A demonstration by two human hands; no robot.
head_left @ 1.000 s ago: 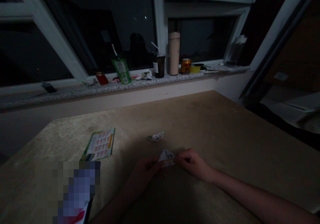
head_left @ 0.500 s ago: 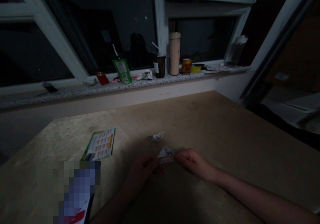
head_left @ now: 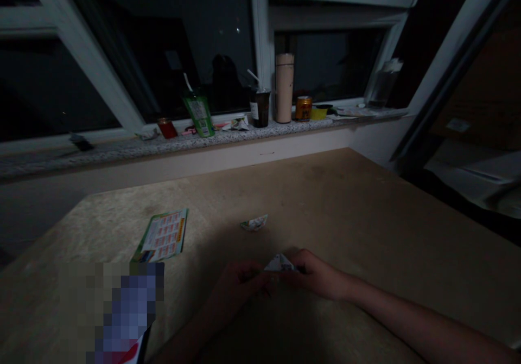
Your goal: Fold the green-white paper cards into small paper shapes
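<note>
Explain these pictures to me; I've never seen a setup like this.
There is no machine here, just a person's two bare hands. One camera worn on that person's head takes every picture, looking forward and down. The left hand and right hand hold a small folded paper between them. On the table, just beyond, lies another small paper piece; farther left is a printed sheet. Behind, a windowsill carries a tall flask and other things.
</note>
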